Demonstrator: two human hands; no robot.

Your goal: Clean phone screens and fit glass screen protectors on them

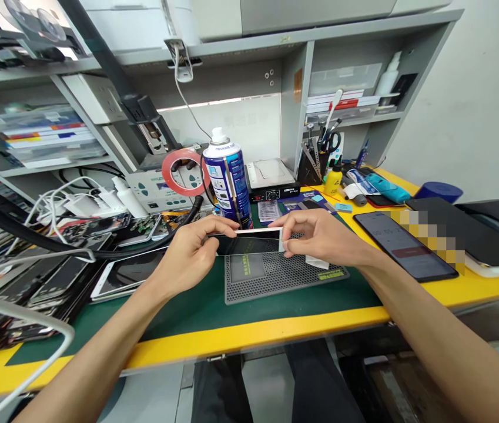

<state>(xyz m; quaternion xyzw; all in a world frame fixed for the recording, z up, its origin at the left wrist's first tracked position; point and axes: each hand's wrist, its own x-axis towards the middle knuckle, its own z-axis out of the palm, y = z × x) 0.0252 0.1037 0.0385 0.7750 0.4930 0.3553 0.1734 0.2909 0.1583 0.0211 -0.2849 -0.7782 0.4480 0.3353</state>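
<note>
A white-edged smartphone (253, 242) with a dark, glossy screen is held level above the bench, its long side across my view. My left hand (198, 249) pinches its left end between thumb and fingers. At the opposite end, my right hand (313, 235) has thumb and fingertips closed on the corner. Below the phone lies a grey perforated mat (275, 288) on the green work mat (187, 320). A small white piece, perhaps tissue or paper (317, 262), rests on the perforated mat under my right hand.
Behind the phone stands a blue spray can (228, 179), beside a roll of red tape (170, 170). Stacked phones and parts (64, 279) crowd the left. A lit phone (403, 247) lies at right, near a yellow bottle (333, 180) and a tool holder (312, 164).
</note>
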